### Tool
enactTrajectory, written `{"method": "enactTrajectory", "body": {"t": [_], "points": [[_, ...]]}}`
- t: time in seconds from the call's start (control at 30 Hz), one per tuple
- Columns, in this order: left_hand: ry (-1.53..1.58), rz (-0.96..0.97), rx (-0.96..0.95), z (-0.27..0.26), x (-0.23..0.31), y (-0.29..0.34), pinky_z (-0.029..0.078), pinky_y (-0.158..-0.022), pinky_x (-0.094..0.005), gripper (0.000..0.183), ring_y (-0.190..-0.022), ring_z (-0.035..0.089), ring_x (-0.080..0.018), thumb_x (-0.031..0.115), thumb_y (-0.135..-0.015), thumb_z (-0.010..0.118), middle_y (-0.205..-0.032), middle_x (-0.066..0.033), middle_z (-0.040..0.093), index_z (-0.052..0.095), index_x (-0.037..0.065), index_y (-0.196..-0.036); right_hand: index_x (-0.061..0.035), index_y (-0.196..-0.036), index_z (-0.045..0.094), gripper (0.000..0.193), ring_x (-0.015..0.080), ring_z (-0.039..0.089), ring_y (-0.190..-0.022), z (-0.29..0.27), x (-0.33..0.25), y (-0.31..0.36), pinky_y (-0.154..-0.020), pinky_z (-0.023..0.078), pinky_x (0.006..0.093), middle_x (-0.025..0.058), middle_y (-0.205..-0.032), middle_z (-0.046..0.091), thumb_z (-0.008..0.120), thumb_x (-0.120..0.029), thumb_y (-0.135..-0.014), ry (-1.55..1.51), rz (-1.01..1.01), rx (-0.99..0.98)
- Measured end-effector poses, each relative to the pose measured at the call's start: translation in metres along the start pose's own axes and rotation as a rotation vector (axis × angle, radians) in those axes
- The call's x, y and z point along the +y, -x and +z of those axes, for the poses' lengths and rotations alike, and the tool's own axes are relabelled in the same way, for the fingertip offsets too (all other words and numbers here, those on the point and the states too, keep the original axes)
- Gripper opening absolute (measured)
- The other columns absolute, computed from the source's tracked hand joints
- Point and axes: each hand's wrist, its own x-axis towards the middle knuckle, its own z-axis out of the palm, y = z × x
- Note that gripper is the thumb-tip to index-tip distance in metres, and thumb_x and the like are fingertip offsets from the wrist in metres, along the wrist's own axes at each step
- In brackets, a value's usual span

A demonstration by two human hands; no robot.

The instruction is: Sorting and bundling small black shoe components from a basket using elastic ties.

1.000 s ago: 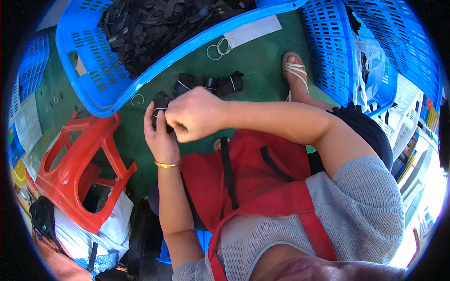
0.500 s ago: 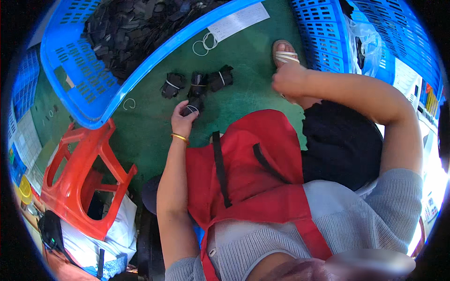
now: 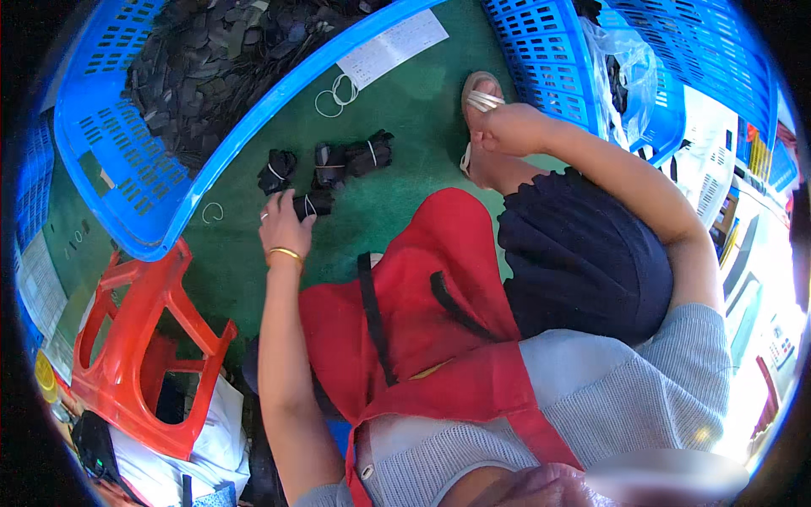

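My left hand (image 3: 284,221) is low over the green floor, thumb and fingers round the near-left end of a black bundle (image 3: 317,205) tied with a white band. Just beyond lie three similar bundles of dark pieces: a left one (image 3: 276,171), a middle one (image 3: 330,166) with a brownish band and a right one (image 3: 370,155) with a white band. My right hand (image 3: 511,129) is closed beside my sandalled foot (image 3: 483,91); its curled fingers hide whatever may be in them.
A large blue basket (image 3: 177,224) full of dark flat pieces stands at the far left. White loops (image 3: 338,95) and a paper sheet (image 3: 393,49) lie beside it. A red stool (image 3: 144,363) is at the left. More blue baskets (image 3: 541,68) stand at the far right.
The view has shifted, so most things sit farther left and lower. My left hand and its bundle have moved slightly closer to the other bundles. My right hand stays closed by my foot.
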Motion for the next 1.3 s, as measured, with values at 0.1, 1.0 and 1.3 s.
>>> {"method": "enactTrajectory", "body": {"t": [0.1,1.0,1.3], "points": [[0.342,0.125,-0.289,-0.048,-0.009,-0.005,0.046,-0.095,-0.0384,0.054,-0.109,0.059,-0.0306,0.019,-0.081,0.072,-0.122,-0.0166,0.059,0.052,0.008,-0.129,-0.008,-0.1,0.065,0.027,0.0365,0.064,-0.083,-0.009,0.008,0.003,-0.073,0.05,0.0449,0.0171,-0.086,0.067,0.057,-0.028,-0.085,-0.09,0.009,0.056],[-0.081,-0.022,0.352,-0.162,0.024,-0.048,0.052,-0.078,-0.0388,0.039,-0.091,0.065,-0.0278,0.01,-0.069,0.072,-0.101,-0.0046,0.07,0.068,0.023,-0.106,-0.0036,-0.096,0.068,0.026,0.0117,0.063,-0.077,-0.234,0.016,-0.121,-0.07,0.05,0.0255,0.0031,-0.086,0.068,0.06,-0.028,-0.093,-0.219,-0.325,0.708],[-0.067,-0.049,0.429,-0.148,0.027,-0.04,0.049,-0.078,-0.0378,0.035,-0.088,0.066,-0.0242,0.012,-0.067,0.072,-0.098,-0.0029,0.071,0.068,0.019,-0.101,-0.0003,-0.098,0.068,0.017,0.008,0.061,-0.079,-0.218,0.008,-0.069,-0.074,0.048,0.0227,0.0024,-0.087,0.067,0.064,-0.015,-0.091,-0.505,-0.337,1.048]]}}
